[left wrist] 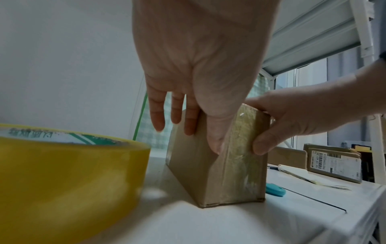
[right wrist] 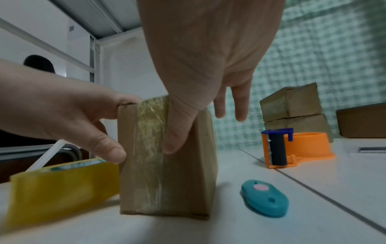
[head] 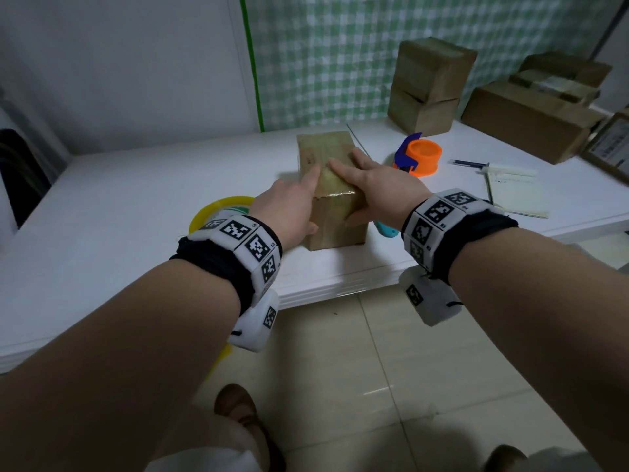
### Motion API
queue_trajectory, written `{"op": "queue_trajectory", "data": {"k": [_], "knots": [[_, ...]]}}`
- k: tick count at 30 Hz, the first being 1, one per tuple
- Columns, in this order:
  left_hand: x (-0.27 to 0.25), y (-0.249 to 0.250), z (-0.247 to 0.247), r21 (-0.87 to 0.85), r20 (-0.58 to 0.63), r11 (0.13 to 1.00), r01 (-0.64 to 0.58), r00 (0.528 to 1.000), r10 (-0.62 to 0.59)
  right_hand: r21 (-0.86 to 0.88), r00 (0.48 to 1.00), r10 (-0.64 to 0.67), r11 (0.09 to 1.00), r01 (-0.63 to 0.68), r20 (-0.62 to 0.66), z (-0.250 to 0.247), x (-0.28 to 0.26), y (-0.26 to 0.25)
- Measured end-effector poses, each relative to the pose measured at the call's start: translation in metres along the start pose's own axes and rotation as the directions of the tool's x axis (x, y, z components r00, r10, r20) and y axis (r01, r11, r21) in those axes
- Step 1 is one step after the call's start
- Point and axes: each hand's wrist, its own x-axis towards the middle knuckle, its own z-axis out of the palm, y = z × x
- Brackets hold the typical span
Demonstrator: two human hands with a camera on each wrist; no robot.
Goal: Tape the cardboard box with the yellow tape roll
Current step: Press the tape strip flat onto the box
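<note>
A small cardboard box (head: 332, 155) stands near the white table's front edge, with a strip of yellowish tape (right wrist: 150, 148) running over its top and down its near face. My left hand (head: 292, 206) lies on its left side, fingers straight, thumb (left wrist: 217, 142) pressing the near face beside the tape. My right hand (head: 377, 189) lies flat on the top, its thumb (right wrist: 175, 140) pressing down on the near face at the tape's right edge. The yellow tape roll (left wrist: 62, 173) lies flat on the table just left of the box, partly hidden behind my left wrist in the head view.
A teal cutter (right wrist: 265, 198) lies right of the box. An orange tape dispenser (head: 420, 158) stands behind it. Stacked cardboard boxes (head: 429, 86) and larger ones (head: 531, 120) fill the back right. A notepad (head: 514, 192) and a pen (head: 466, 162) lie at right.
</note>
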Motion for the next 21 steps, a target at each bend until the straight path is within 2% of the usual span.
{"op": "queue_trajectory", "data": {"k": [3,5,7,10,12,17,21], "knots": [[0.001,-0.004,-0.004,-0.042,0.028,0.999,-0.011,1.0,0.012,-0.034,0.995,0.066,0.997,-0.064,0.074,-0.013,-0.003,-0.008],[0.001,-0.009,-0.01,-0.116,0.083,0.993,-0.01,0.996,0.02,0.037,0.986,0.138,0.989,-0.142,0.091,-0.014,-0.003,-0.019],[0.0,-0.015,-0.017,-0.182,0.135,0.983,0.014,0.991,0.011,0.103,0.973,0.219,0.969,-0.227,0.078,-0.01,0.002,-0.03],[0.001,-0.023,-0.025,-0.243,0.149,0.969,0.042,0.989,-0.005,0.144,0.946,0.325,0.936,-0.322,0.006,-0.002,0.013,-0.044],[0.006,-0.028,-0.027,-0.262,0.132,0.964,0.052,0.991,-0.017,0.191,0.935,0.352,0.921,-0.339,-0.04,0.002,0.023,-0.048],[0.036,-0.042,-0.034,-0.247,0.08,0.965,0.084,0.995,-0.066,0.249,0.925,0.322,0.93,-0.27,-0.202,-0.008,0.057,-0.033],[0.068,-0.05,-0.036,-0.21,0.073,0.971,0.111,0.993,-0.098,0.297,0.896,0.383,0.903,-0.312,-0.224,-0.02,0.097,-0.005]]}}
